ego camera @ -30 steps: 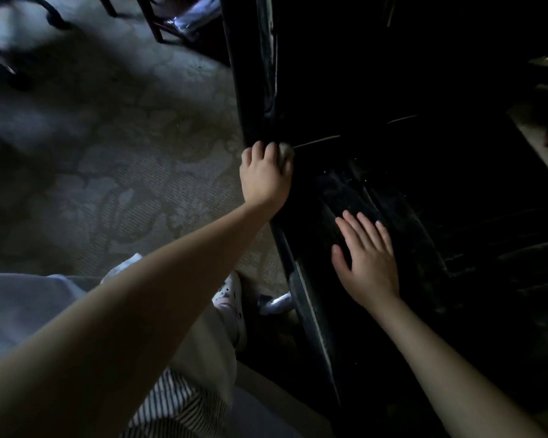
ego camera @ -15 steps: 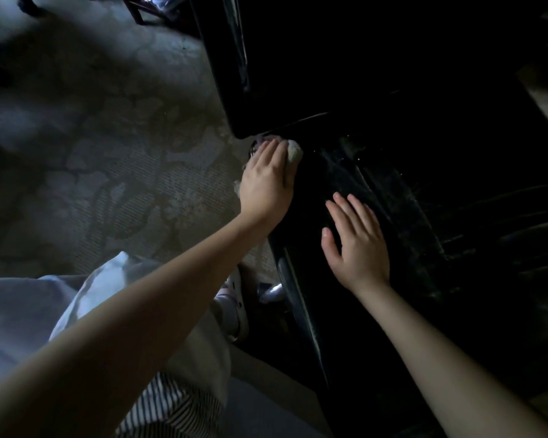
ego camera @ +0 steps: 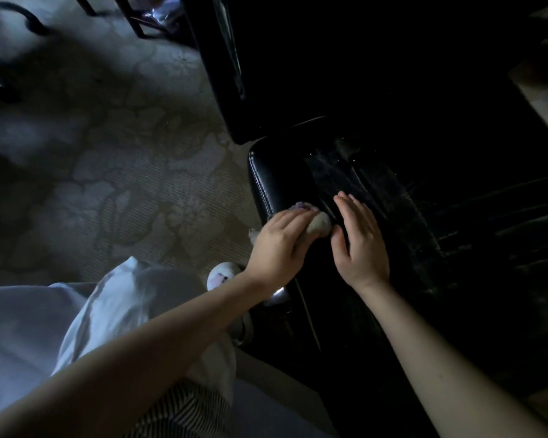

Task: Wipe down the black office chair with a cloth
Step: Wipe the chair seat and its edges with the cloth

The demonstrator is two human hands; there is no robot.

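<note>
On my feed the black chair [ego camera: 393, 200] fills the right half of the view, its seat dim and streaked and its back rising dark behind it. My left hand [ego camera: 279, 245] reaches in from the lower left with the forearm stretched long across the frame. It sits at the seat's left edge, knuckles up. Its fingers [ego camera: 298, 216] are curled over a bunched pale cloth [ego camera: 320, 224], gripping it and pressing it down on the seat padding. A little of the cloth shows past the fingertips and some at the heel of the hand.

My right hand [ego camera: 361, 245] lies palm down on the seat just beside the cloth, wrist straight. Its fingers [ego camera: 351, 207] are straight and held close together, the thumb nearly touching the cloth.

Below the left wrist a light shoe [ego camera: 222, 275] stands on the patterned carpet [ego camera: 108, 153].
</note>
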